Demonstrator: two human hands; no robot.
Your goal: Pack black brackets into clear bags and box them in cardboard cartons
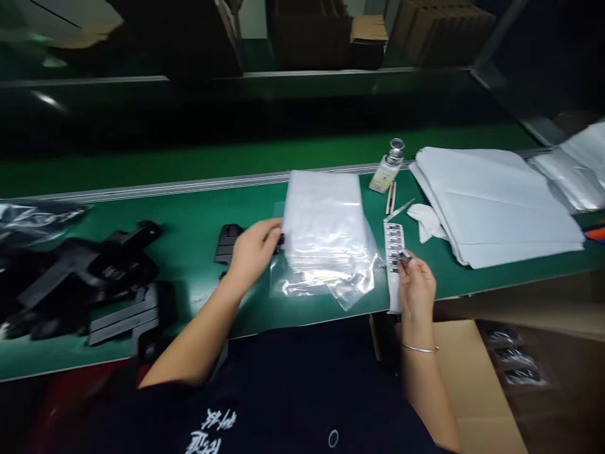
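My left hand (255, 251) is closed around a black plastic part (228, 241) on the green table. The part shows on both sides of the hand, and its middle is covered. Just right of that hand lies a stack of clear plastic bags (324, 217). My right hand (416, 280) pinches a small dark and silvery label (405, 255) between thumb and fingers. It is held over a white sheet of black printed labels (393, 243) lying lengthwise near the table's front edge.
Black plastic parts (113, 265) are heaped at left. A pump bottle (387, 167), tweezers (399, 210), a crumpled white cloth (426, 221) and a stack of white sheets (501, 205) lie at right. An open cardboard box (472, 372) stands below the table edge.
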